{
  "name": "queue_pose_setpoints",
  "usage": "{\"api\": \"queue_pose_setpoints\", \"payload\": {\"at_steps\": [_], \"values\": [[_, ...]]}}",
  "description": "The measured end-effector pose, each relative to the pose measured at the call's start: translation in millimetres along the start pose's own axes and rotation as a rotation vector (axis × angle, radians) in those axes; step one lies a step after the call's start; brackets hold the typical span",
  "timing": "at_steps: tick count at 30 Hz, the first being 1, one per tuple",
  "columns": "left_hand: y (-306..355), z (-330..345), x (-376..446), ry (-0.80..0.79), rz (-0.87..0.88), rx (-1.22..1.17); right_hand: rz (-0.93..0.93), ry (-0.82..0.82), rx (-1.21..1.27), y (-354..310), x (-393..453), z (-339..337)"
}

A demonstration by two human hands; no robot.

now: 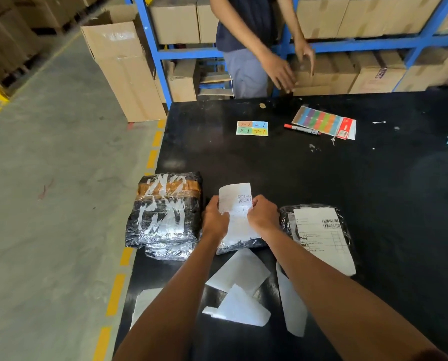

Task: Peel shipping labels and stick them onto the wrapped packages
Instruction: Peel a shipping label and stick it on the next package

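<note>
Centre frame: you hold a white printed shipping label w/ barcode (pixel 237 204) upright btwn both hands. Left hand (pixel 214 220) pinches its left edge, right hand (pixel 263 214) pinches the right edge; fingers curled round the paper on both sides. Can't tell if backing is fully off yet.

Label's lower end reaches down to a small black foil-wrapped package (pixel 239 244) just below the hands, mostly hidden by your wrists. That looks like the target pkg.

Right of centre: second black wrapped package w/ white label already on it (pixel 321 235); label's near end overhangs the pkg edge. Left of centre: larger black-and-orange film-wrapped bundle (pixel 165 207), stacked on another wrapped pkg, no label seen.

Lower centre: white peeled backing sheets (pixel 239 274) loose on the black table (pixel 373 178). Upper centre: small colour-coded card w/ handwritten numbers (pixel 252 128), red marker pen (pixel 302 129), multicolour sticker sheet (pixel 324 121). Top of frame: another person at the blue shelving.

Risks from here:
- Label curls, adhesive side folds on itself; cause: held only at edges, slack in middle.
- Wrinkles/bubbles over barcode; cause: crinkled foil underneath.
- Overhang like on right pkg; cause: label longer than the small pkg.
- Loose backings catch the sticky side if you lower it too near.
</note>
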State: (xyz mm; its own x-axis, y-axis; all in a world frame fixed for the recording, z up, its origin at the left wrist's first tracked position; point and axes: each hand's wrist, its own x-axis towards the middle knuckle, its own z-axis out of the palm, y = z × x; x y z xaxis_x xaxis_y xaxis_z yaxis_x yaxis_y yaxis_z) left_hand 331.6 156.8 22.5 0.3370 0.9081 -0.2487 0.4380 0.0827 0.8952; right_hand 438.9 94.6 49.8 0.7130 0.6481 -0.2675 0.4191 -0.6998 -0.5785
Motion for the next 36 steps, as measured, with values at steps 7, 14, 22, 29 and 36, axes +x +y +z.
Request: {"api": "queue_pose_setpoints", "payload": {"at_steps": [7, 14, 22, 29, 36], "values": [[-2.8, 0.0, 0.5, -0.026, 0.011, 0.041, -0.031, 0.01, -0.027, 1.2, 1.7, 1.7], [-5.1, 5.4, 4.2, 0.039, 0.005, 0.132, -0.02, 0.03, -0.003, 2.1, 7.0, 10.2], [-4.7, 20.0, -8.3, 0.164, 0.067, 0.241, -0.064, 0.127, 0.131, 11.5, 2.3, 26.1], [-10.1, 25.5, -9.0, 0.232, 0.396, 0.379, -0.275, 0.21, 0.114, 22.9, 5.3, 36.8], [-19.7, 22.6, 22.3, 0.01, 0.382, 0.74, -0.311, 0.021, -0.096, 19.7, 25.9, 35.8]]}}
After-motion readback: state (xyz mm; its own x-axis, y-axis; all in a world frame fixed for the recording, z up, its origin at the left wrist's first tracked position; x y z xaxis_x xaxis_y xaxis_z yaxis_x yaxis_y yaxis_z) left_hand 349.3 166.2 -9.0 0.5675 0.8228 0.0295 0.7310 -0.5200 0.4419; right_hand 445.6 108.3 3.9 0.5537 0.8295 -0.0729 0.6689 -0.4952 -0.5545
